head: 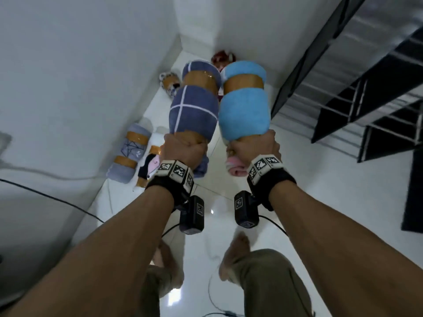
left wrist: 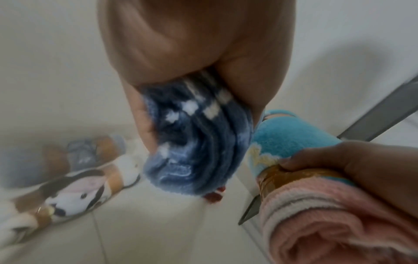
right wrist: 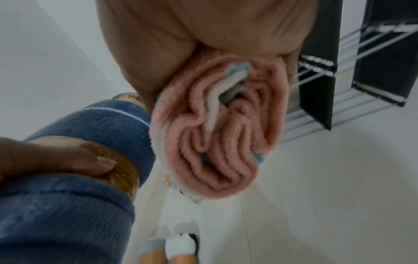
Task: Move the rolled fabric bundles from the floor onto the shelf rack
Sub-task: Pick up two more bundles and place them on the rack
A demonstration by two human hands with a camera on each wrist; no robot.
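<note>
My left hand (head: 183,146) grips a dark blue checked bundle (head: 194,108) round its lower brown tape band and holds it upright above the floor. Its rolled end (left wrist: 194,153) fills the left wrist view. Beside it, my right hand (head: 254,145) grips a light blue bundle (head: 245,113) the same way; its pink rolled end (right wrist: 224,135) shows in the right wrist view. The two bundles stand side by side, nearly touching. The black shelf rack (head: 366,92) with metal rails stands to the right.
More taped bundles lie on the white tile floor along the left wall: a grey-lilac one (head: 130,154), a cow-print one (head: 148,167), a spotted one (head: 170,82) and a red one (head: 220,59). Cables (head: 45,195) run across the floor. My feet (head: 235,257) are below.
</note>
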